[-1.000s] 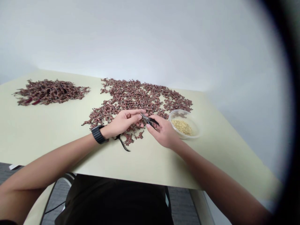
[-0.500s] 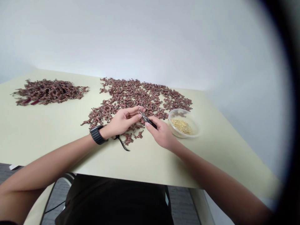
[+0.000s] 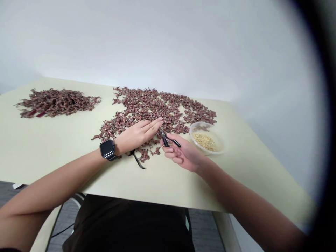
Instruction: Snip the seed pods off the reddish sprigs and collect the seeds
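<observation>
My right hand (image 3: 183, 154) grips a pair of small pliers (image 3: 168, 138) with black handles, held slightly spread. Their metal jaws point up and left, reaching the fingertips of my left hand (image 3: 138, 134). That hand is turned back-up with its fingers together and its thumb hidden underneath; whatever it pinches is out of sight. Beneath and behind both hands spreads a wide layer of small reddish-brown figures (image 3: 147, 105). A few loose figures (image 3: 144, 155) lie just below my left hand, beside a curved black handle (image 3: 139, 161) of another tool, partly covered by the wrist.
A clear round plastic tub (image 3: 222, 148) holding small gold-coloured bits (image 3: 205, 141) stands right of my right hand. A denser heap of brown figures (image 3: 57, 102) lies at the left of the pale yellow table (image 3: 168, 185). A white wall (image 3: 168, 49) rises behind.
My left hand has rolled over, so its back and the watch face now show upward. My right hand has turned and loosened, and the pliers' handles have spread apart.
</observation>
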Action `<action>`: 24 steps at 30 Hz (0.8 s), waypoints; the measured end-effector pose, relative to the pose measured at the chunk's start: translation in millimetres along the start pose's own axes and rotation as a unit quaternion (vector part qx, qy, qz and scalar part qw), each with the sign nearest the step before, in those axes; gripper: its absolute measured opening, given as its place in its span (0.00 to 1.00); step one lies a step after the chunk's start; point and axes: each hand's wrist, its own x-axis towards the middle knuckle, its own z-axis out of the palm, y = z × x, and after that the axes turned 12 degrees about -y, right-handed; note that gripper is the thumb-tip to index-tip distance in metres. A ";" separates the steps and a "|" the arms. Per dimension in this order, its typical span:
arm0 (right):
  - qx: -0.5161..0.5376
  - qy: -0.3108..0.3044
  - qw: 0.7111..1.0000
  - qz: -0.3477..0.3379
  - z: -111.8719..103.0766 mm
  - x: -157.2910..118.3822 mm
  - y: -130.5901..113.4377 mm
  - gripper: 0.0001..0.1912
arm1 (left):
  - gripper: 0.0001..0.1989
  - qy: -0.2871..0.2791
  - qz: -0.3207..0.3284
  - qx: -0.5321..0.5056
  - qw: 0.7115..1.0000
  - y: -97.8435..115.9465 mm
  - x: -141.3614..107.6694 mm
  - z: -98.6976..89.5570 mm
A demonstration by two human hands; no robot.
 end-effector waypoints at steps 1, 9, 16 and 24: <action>-0.021 0.010 1.000 -0.006 -1.3 0.1 -0.2 0.19 | 0.29 -0.001 -0.012 -0.018 1.000 0.9 0.6 -0.7; -0.504 0.230 0.801 -0.228 -13.2 6.1 9.9 0.14 | 0.28 0.048 -0.199 -0.453 0.868 24.0 12.2 -3.4; -0.604 0.223 0.733 -0.222 -18.0 1.6 7.7 0.12 | 0.28 0.056 -0.188 -0.627 0.754 28.2 19.0 -11.7; -0.624 0.221 0.716 -0.220 -20.1 0.8 5.8 0.15 | 0.28 0.044 -0.184 -0.635 0.749 28.6 17.8 -12.3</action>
